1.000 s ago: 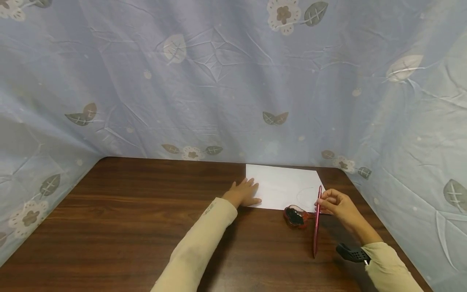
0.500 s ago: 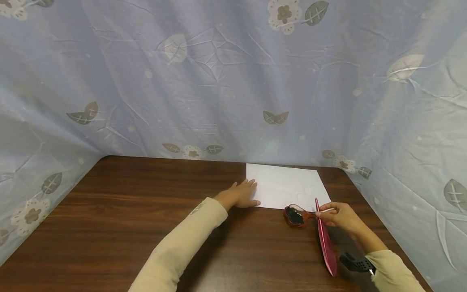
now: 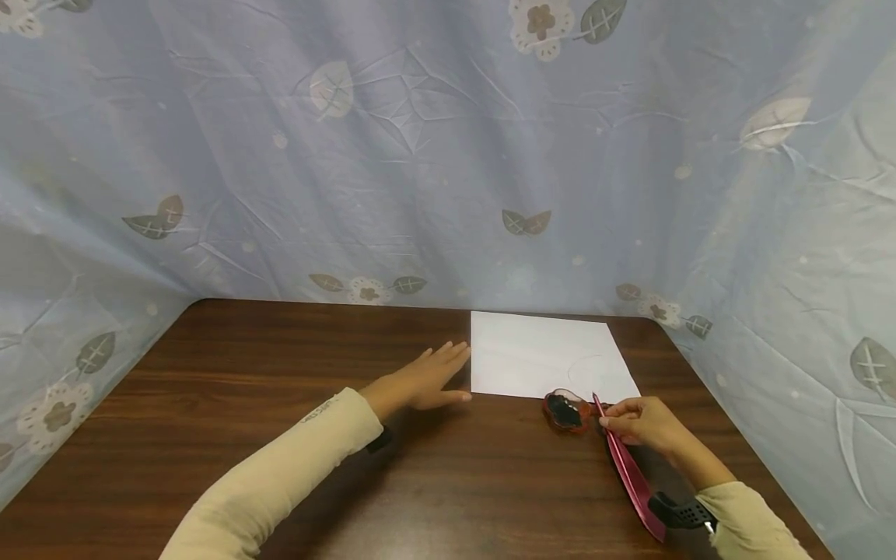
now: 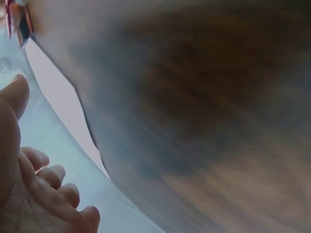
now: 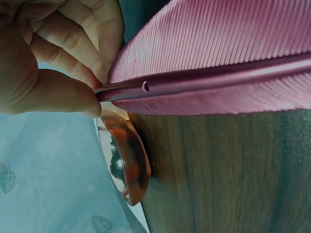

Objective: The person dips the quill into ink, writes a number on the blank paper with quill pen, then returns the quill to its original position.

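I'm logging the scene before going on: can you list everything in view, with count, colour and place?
Paper: one, white, flat at the table's far right, a faint curved line on it.
Inkwell: one, red with dark inside, just off the paper's near edge.
Quill: one, pink-red feather pen, in the right hand, tip near the inkwell.
Table: one, dark brown wood.
Cloth: one, pale blue with flowers and leaves, behind and beside the table.
Left hand: open, beside the paper's left edge.
Right hand: pinches the quill.

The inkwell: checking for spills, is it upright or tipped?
Upright: the inkwell sits flat on the table, its dark opening facing up, no ink around it.
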Motion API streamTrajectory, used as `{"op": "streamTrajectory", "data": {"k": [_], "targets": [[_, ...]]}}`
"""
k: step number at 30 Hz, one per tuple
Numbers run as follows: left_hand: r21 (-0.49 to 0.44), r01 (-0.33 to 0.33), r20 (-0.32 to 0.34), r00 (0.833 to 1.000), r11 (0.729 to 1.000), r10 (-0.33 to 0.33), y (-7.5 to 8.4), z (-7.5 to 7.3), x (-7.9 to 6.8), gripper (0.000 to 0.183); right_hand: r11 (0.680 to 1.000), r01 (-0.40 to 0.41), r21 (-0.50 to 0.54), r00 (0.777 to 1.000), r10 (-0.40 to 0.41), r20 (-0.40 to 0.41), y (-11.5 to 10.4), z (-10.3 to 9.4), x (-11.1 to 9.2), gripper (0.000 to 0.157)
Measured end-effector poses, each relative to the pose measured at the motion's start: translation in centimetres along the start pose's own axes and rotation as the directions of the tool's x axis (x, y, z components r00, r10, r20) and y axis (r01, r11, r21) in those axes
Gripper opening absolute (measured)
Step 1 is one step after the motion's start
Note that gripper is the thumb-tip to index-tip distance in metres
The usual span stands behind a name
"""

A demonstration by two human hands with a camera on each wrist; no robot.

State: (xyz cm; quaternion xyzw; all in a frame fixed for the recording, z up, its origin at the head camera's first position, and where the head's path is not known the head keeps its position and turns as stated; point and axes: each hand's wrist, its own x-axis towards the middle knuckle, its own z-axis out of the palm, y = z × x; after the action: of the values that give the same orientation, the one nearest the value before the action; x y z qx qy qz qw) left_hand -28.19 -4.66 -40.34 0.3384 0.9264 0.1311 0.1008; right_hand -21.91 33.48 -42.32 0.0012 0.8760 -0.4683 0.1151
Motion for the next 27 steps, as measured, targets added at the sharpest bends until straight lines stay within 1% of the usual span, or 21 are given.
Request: {"op": "streamTrajectory", "data": {"k": [6,9,13,17,22,27], "targets": [[0.032,0.004,-0.044,0.999,0.999,-0.003,-0.9,0.5,-2.4,0.079,1.0,0.008,0.007,1.0,-0.009,0.005,0.0,0.1,-0.1,0.031],[0.05,0.016,-0.051,0.999,0.999,-0.013,-1.5,0.7,-3.7,0.079,1.0,0.014,0.003,1.0,-0.014,0.011,0.0,0.2,-0.2,0.03],[0.05,0.035,-0.061,0.998,0.998,-0.032,-2.2,0.9,-5.4,0.079,1.0,0.011,-0.004,1.0,-0.011,0.006,0.0,0.4,-0.2,0.03],[0.048,0.041,-0.081,0.996,0.998,-0.037,-3.0,1.0,-7.1,0.078,1.0,0.012,-0.011,1.0,-0.012,0.005,0.1,0.5,-0.2,0.03],[0.033,0.045,-0.1,0.994,0.998,-0.041,-3.8,0.7,-8.9,0.078,1.0,0.01,-0.025,1.0,-0.01,-0.007,0.2,0.5,-0.2,0.029],[0.046,0.061,-0.117,0.992,0.997,-0.055,-4.4,0.3,-10.4,0.077,0.997,0.014,-0.07,0.999,-0.016,-0.028,-0.2,0.5,-0.2,0.027]]}}
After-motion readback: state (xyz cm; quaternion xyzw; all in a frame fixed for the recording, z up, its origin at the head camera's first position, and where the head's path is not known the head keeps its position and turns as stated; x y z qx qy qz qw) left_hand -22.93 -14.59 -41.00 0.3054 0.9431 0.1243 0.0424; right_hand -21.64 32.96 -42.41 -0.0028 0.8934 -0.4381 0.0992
